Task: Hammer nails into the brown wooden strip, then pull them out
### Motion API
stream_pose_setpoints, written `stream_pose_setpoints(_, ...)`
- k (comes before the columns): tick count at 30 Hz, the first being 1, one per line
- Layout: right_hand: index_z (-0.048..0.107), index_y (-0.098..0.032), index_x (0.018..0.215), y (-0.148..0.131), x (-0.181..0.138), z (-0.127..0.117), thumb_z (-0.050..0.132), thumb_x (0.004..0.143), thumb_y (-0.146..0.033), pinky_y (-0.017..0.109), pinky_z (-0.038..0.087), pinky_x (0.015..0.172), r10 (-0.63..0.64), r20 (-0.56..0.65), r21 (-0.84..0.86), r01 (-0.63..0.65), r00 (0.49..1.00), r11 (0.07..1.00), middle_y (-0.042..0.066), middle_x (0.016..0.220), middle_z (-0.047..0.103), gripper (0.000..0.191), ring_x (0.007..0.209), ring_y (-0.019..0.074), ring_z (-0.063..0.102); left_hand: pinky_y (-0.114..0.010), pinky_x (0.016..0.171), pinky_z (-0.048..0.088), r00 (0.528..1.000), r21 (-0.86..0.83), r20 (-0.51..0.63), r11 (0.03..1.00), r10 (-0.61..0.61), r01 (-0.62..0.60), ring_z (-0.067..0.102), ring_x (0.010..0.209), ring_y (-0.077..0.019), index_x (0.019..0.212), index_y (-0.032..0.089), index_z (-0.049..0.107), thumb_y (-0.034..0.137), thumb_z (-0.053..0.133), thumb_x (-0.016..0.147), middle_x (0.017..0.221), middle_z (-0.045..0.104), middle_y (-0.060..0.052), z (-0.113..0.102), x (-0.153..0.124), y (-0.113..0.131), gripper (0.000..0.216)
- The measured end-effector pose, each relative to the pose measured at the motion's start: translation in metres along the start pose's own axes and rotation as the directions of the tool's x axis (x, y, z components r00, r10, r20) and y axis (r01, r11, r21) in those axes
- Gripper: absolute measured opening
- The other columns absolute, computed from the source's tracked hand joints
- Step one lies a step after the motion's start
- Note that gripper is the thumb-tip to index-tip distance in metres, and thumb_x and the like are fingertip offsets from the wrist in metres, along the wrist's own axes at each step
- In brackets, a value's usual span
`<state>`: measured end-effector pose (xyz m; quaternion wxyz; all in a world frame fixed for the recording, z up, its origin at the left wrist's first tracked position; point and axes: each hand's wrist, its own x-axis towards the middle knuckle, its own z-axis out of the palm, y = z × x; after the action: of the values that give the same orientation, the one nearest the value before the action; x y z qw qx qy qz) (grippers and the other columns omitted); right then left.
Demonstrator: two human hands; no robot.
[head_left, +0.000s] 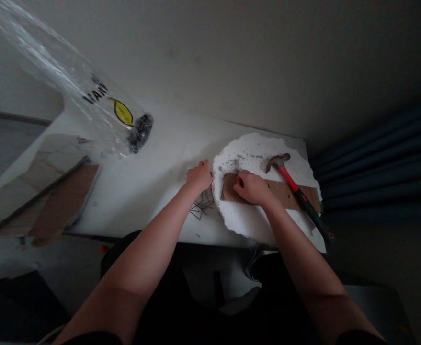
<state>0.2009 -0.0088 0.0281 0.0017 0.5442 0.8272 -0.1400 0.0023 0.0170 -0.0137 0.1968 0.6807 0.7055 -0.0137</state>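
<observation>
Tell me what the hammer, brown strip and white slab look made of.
Hammer: dull grey head, likely metal; the red-and-black handle suggests rubber or plastic. Brown strip: matt, possibly wood or cardboard, from its flat, brown look. White slab: matt, perhaps foam or plaster, given its ragged edge.

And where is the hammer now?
In the head view, the hammer lies right of the right hand, its handle crossing the brown board on the white slab.
</observation>
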Motion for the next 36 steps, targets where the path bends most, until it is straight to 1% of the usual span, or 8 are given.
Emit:
stream_pose_setpoints(6, 0.063, -0.019, 0.088, -0.001, 0.002, 0.0, 0.052, 0.092, -0.03, 0.033, 0.038, 0.066, -0.008, 0.007, -0.049, 0.008, 1.0, 0.999, 0.011, 0.102, 0.07, 0.017, 0.085, 0.0236, 0.062, -0.043, 0.096, 0.049, 1.0, 0.004, -0.003, 1.0, 0.004, -0.004, 0.063, 0.119, -0.032, 0.136, 0.02, 0.043, 0.03, 0.039, 0.096, 0.133, 0.059, -0.018, 0.0, 0.0, 0.0, 0.041)
stream_pose_setpoints(12, 0.062, -0.019, 0.088, -0.003, 0.002, -0.001, 0.05, 0.093, -0.03, 0.033, 0.037, 0.066, 0.001, 0.011, -0.057, -0.001, 1.0, 0.998, 0.012, 0.102, 0.07, 0.017, 0.086, 0.0241, 0.062, -0.044, 0.094, 0.05, 1.0, 0.01, -0.01, 1.0, 0.014, -0.014, 0.064, 0.117, -0.0328, 0.135, 0.018, 0.044, 0.03, 0.039, 0.096, 0.132, 0.06, -0.019, -0.001, -0.001, 0.001, 0.042)
stream_pose_setpoints(16, 0.06, -0.019, 0.085, 0.0, 0.001, -0.004, 0.051, 0.091, -0.029, 0.032, 0.037, 0.066, -0.001, -0.002, 0.018, 0.001, 1.0, 1.0, 0.009, 0.096, 0.069, 0.014, 0.08, 0.0215, 0.06, -0.043, 0.095, 0.049, 1.0, 0.009, -0.001, 1.0, 0.001, -0.001, 0.063, 0.118, -0.0322, 0.137, 0.018, 0.043, 0.03, 0.038, 0.096, 0.133, 0.059, -0.019, -0.002, -0.002, 0.002, 0.043)
stream_pose_setpoints(20, 0.057, -0.02, 0.081, 0.009, -0.001, -0.005, 0.056, 0.083, -0.022, 0.029, 0.036, 0.065, -0.081, -0.01, 0.143, 0.081, 0.997, 0.986, 0.004, 0.086, 0.066, 0.003, 0.074, 0.0172, 0.055, -0.043, 0.094, 0.05, 1.0, 0.004, -0.002, 1.0, 0.002, -0.002, 0.064, 0.117, -0.0322, 0.137, 0.018, 0.043, 0.03, 0.04, 0.095, 0.135, 0.059, -0.019, -0.001, -0.001, 0.001, 0.043)
stream_pose_setpoints(22, 0.057, -0.02, 0.08, 0.013, -0.001, -0.004, 0.057, 0.08, -0.02, 0.028, 0.036, 0.064, -0.095, -0.018, 0.175, 0.097, 0.995, 0.98, 0.003, 0.084, 0.065, 0.0, 0.073, 0.0163, 0.053, -0.043, 0.094, 0.05, 1.0, 0.008, -0.005, 1.0, 0.005, -0.005, 0.064, 0.117, -0.0324, 0.136, 0.019, 0.043, 0.03, 0.04, 0.096, 0.134, 0.059, -0.019, 0.0, 0.0, 0.001, 0.043)
stream_pose_setpoints(29, 0.056, -0.02, 0.078, 0.014, 0.001, 0.0, 0.058, 0.08, -0.02, 0.028, 0.034, 0.062, -0.097, -0.03, 0.19, 0.101, 0.995, 0.977, 0.004, 0.083, 0.064, 0.003, 0.071, 0.0157, 0.051, -0.046, 0.092, 0.051, 1.0, 0.022, -0.017, 0.999, 0.024, -0.024, 0.065, 0.113, -0.0344, 0.136, 0.014, 0.044, 0.028, 0.039, 0.095, 0.134, 0.059, -0.02, 0.0, -0.001, 0.0, 0.044)
stream_pose_setpoints(33, 0.055, -0.021, 0.076, 0.012, 0.002, 0.0, 0.061, 0.078, -0.023, 0.028, 0.032, 0.061, -0.066, -0.025, 0.146, 0.069, 0.998, 0.987, 0.004, 0.082, 0.064, 0.006, 0.07, 0.0161, 0.05, -0.044, 0.094, 0.05, 1.0, 0.008, -0.001, 1.0, 0.007, -0.007, 0.064, 0.116, -0.0325, 0.138, 0.018, 0.043, 0.03, 0.04, 0.095, 0.136, 0.059, -0.019, 0.0, 0.0, 0.0, 0.044)
stream_pose_setpoints(36, 0.056, -0.021, 0.077, 0.012, 0.001, 0.0, 0.062, 0.077, -0.024, 0.028, 0.031, 0.06, -0.065, -0.035, 0.169, 0.07, 0.997, 0.983, 0.003, 0.082, 0.064, 0.007, 0.069, 0.0158, 0.05, -0.043, 0.096, 0.049, 1.0, 0.001, 0.004, 1.0, 0.0, 0.0, 0.063, 0.118, -0.0313, 0.139, 0.019, 0.042, 0.031, 0.041, 0.096, 0.137, 0.058, -0.018, 0.001, 0.0, 0.0, 0.045)
